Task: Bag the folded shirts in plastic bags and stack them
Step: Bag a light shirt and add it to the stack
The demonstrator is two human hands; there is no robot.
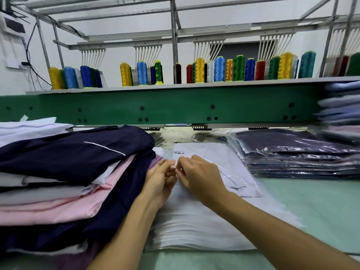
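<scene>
I see the green table (321,211) carrying a pile of loose shirts (68,172) on my left and a stack of bagged dark shirts (292,158) at right. Between them a white shirt (210,152) lies in its bag (243,180) atop spare bags (194,230). My left hand (159,178) and right hand (200,176) meet fingertip to fingertip, both pinching the bag's flap edge.

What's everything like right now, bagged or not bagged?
White folded shirt: inside clear plastic bag, flat.
Left hand: fingers pinch the bag's edge.
Right hand: fingers pinch the bag's edge.
Bagged dark shirts: stacked at right.
Unbagged navy, pink, white shirts: piled at left.
Colourful thread spools: upright.
</scene>
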